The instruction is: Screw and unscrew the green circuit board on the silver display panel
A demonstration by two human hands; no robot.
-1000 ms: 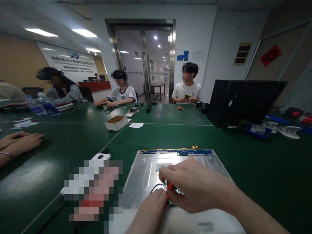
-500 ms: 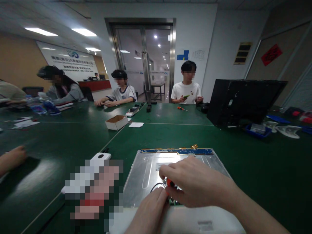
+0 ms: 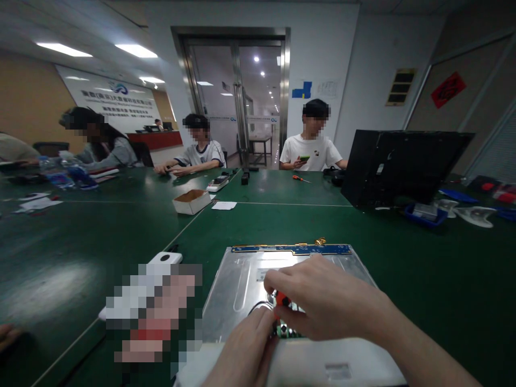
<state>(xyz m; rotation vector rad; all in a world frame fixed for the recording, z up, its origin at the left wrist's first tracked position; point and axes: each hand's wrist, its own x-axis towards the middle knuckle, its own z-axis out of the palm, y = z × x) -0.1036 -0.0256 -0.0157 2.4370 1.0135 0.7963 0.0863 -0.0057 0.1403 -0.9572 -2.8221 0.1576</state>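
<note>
My right hand is closed around the orange and black handle of a screwdriver. Its shaft and tip are hidden by my fingers. Close against it, my left hand has its fingers pressed together at the screwdriver's lower end; what they pinch is hidden. Both hands are over a small green circuit board on a silver metal panel. A narrow blue circuit strip runs along the panel's far edge. Dark wires curve beside my left fingertips. A white plastic casing lies at the near side.
A white power strip, partly blurred out, lies left of the panel. Farther off are an open cardboard box, another screwdriver and a black monitor. A blue tray sits by the monitor. Several people sit around the green table.
My hands stay at nearly the same spot over the board. A co-worker's hand at the left edge has drawn back toward the lower left. The person opposite has turned and extended an arm sideways.
</note>
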